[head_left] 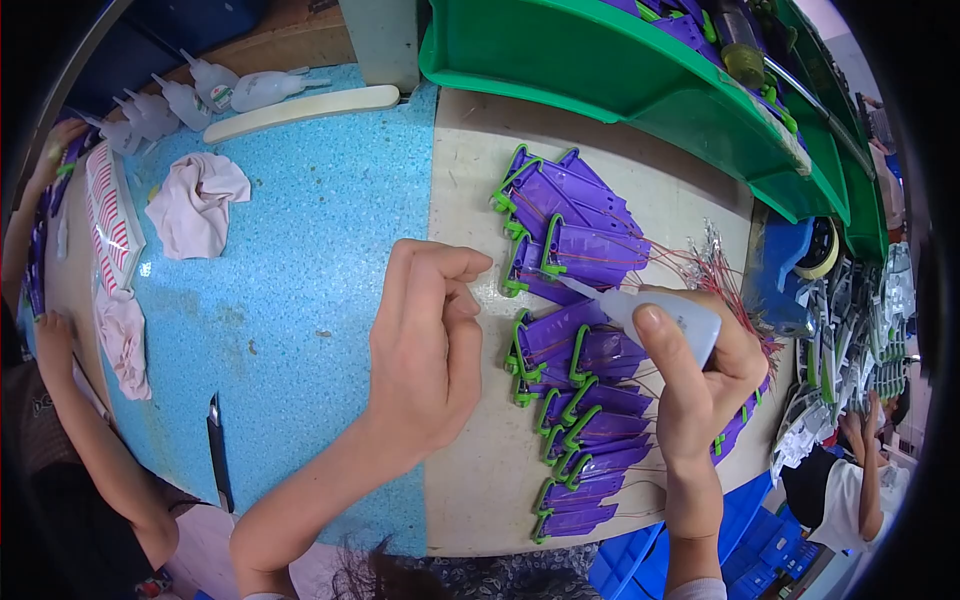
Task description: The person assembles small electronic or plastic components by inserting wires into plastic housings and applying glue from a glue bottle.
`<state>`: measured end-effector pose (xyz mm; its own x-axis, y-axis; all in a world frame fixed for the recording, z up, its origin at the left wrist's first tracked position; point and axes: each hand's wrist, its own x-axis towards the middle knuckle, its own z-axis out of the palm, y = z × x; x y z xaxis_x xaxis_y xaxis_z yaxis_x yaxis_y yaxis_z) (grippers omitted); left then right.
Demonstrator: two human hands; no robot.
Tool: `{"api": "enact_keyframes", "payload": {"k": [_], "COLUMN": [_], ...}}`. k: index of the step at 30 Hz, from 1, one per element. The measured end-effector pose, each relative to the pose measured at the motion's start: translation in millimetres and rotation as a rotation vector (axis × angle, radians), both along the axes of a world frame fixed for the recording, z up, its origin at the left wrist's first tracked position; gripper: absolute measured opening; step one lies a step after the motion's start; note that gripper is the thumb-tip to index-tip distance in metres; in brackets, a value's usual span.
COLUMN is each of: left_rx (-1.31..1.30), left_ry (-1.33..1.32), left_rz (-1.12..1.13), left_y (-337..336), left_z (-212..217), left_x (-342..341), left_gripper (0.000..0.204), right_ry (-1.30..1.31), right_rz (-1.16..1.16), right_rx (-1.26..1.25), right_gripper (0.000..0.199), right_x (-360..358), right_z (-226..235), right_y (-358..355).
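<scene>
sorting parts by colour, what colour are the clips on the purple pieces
Bright green clips on the purple pieces, clearest in the head view.

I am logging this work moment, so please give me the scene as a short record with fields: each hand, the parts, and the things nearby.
right hand: right hand holds a small white squeeze bottle, nozzle aimed at the purple parts
left hand: left hand loosely curled, holding nothing visible, resting beside the parts
parts: purple plastic pieces with green clips and thin red wires, overlapping in a row
surface: beige board beside a blue mat
nearby: green bin, crumpled cloth, spare bottles
</scene>
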<state>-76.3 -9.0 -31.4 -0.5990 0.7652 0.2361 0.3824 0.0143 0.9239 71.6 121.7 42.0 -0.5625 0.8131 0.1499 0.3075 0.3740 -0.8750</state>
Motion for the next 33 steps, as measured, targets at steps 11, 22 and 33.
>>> {"api": "enact_keyframes", "payload": {"k": [11,22,33], "left_rx": [-0.003,0.015,-0.022], "left_ry": [-0.032,-0.038,0.004], "left_rz": [0.005,0.010,0.052], "left_y": [0,0,7], "left_z": [0,1,8], "left_x": [-1,0,-5], "left_gripper": [0.034,0.034,0.045], "right_ry": [-0.028,0.059,0.051], "right_rz": [-0.003,-0.052,-0.070], "right_rx": [0.018,0.034,0.011], "right_gripper": [0.015,0.014,0.015], "right_x": [-6,-31,-36], "right_z": [6,6,7], "right_y": [0,15,18]}}
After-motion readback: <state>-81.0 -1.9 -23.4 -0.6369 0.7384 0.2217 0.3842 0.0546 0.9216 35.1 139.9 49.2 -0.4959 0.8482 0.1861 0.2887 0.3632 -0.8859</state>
